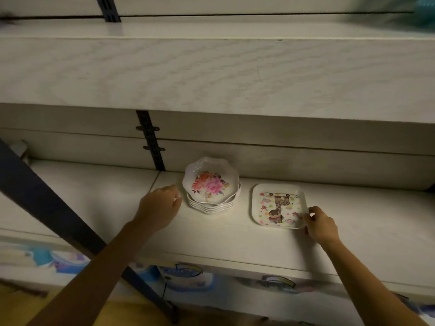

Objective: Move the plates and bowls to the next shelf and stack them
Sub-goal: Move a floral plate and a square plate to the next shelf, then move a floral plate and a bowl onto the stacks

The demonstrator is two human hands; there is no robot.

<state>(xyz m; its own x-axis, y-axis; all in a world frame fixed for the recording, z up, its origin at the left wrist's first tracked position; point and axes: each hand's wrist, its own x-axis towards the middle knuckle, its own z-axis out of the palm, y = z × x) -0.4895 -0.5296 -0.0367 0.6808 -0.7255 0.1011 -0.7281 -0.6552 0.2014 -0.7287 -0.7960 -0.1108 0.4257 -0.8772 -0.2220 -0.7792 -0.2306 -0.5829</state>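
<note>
A stack of several scalloped white bowls (211, 184) with a pink flower print stands on the white shelf (211, 234), near its back. To its right lies a square white plate (277, 205) with a cartoon giraffe. My left hand (160, 207) hovers just left of the bowl stack, fingers loosely curled, holding nothing. My right hand (320, 225) pinches the near right edge of the square plate, which rests flat on the shelf.
A higher shelf board (211, 71) overhangs the back of this shelf. A dark slotted rail (150, 142) runs up the back wall left of the bowls. A dark diagonal bar (47, 203) crosses at left. Blurred packaged goods (183, 276) sit on the shelf below.
</note>
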